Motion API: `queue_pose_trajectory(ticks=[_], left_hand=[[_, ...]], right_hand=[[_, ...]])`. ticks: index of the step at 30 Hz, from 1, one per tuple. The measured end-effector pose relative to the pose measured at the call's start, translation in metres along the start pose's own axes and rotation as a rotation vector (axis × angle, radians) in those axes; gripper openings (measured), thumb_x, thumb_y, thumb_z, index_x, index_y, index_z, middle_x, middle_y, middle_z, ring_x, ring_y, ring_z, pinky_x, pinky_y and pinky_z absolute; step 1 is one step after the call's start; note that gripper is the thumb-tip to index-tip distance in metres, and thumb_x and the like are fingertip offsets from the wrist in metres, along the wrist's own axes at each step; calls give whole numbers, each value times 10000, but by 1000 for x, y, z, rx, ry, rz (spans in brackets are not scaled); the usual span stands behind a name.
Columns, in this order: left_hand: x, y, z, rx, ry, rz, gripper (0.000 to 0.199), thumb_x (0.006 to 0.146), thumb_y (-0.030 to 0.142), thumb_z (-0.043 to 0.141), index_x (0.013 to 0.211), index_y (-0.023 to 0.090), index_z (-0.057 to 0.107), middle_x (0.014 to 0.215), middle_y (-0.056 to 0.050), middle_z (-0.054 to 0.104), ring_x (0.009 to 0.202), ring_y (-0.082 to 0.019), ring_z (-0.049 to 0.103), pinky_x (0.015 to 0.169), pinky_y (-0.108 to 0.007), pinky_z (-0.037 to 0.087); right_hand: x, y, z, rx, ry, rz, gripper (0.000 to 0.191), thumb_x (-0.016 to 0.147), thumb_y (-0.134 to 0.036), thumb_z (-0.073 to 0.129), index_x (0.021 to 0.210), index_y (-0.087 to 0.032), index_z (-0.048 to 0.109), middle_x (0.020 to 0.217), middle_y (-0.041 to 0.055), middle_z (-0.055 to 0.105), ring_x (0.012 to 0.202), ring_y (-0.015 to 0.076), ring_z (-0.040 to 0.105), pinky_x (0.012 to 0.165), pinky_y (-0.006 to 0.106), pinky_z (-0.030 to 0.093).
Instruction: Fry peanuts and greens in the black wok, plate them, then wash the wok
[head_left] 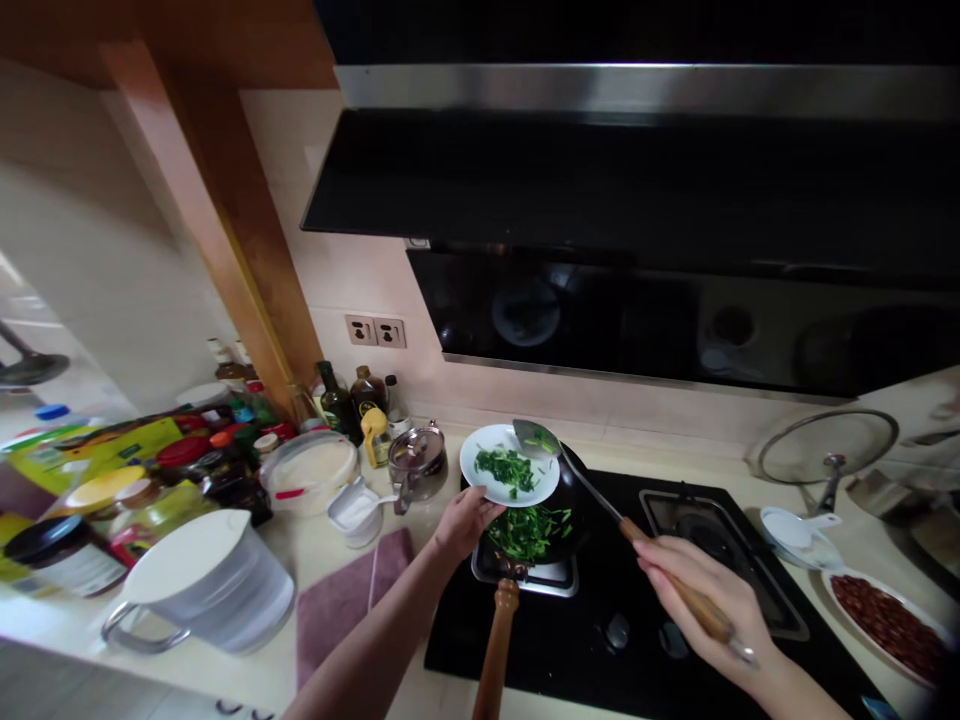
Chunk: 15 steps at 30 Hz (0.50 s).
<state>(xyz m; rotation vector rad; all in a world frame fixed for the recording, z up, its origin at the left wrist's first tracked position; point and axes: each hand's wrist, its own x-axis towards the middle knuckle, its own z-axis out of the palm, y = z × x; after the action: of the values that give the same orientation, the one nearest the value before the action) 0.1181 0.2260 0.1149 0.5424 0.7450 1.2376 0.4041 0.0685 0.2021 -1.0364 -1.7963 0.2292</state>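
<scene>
My left hand [471,518] grips the near rim of a white plate [477,447], which is held above a wok on the left burner. Chopped green leaves [506,468] lie on the plate, and more chopped greens [529,533] fill the wok below. The wok's wooden handle [495,640] points toward me, with no hand on it. In my right hand [705,595] is a spatula [592,483], fingers wrapped round its wooden grip. The spatula's metal blade, with bits of green on it, is at the plate's far right rim.
Right of the black stove [555,635] are a plate of dark red pieces [889,620], a white bowl [799,535] and a glass lid [829,445]. To the left stand a water pitcher [217,585], a folded cloth [349,605], a glass pot [418,465], and several bottles and jars. A range hood overhangs.
</scene>
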Motion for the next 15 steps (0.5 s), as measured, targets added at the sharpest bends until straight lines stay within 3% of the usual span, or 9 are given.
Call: queue_pose_trajectory(ticks=[3,6,10,15], left_hand=[[-3,3,-6,6,-16,-9,170,696,202,715,838,138,647,836,-76,727,740,-176,681,751,-294,582],[-7,5,-10,28,-42,-24,202,666,214,751,813,116,654,788,-79,723,712,-175,679,735,-296,585],[-17,7,-12,91,-87,-46,288,624,287,810,788,107,656,748,-80,715,660,-167,666,663,-291,590],[-25,12,-11,199,-81,-6,359,613,331,820,866,128,666,826,-79,718,728,-185,670,650,-307,601]], right_hand=[[-3,4,-16,119,155,307,229,807,-313,657,1008,-219,715,901,90,733,684,213,710,631,298,609],[-3,11,-11,276,168,557,315,783,-436,674,968,-182,698,751,86,727,577,212,684,567,316,597],[0,22,26,460,219,686,428,750,-531,679,951,-154,668,696,82,713,547,201,661,541,324,572],[11,30,63,510,359,723,497,731,-565,683,991,-144,633,683,61,706,564,185,662,534,292,564]])
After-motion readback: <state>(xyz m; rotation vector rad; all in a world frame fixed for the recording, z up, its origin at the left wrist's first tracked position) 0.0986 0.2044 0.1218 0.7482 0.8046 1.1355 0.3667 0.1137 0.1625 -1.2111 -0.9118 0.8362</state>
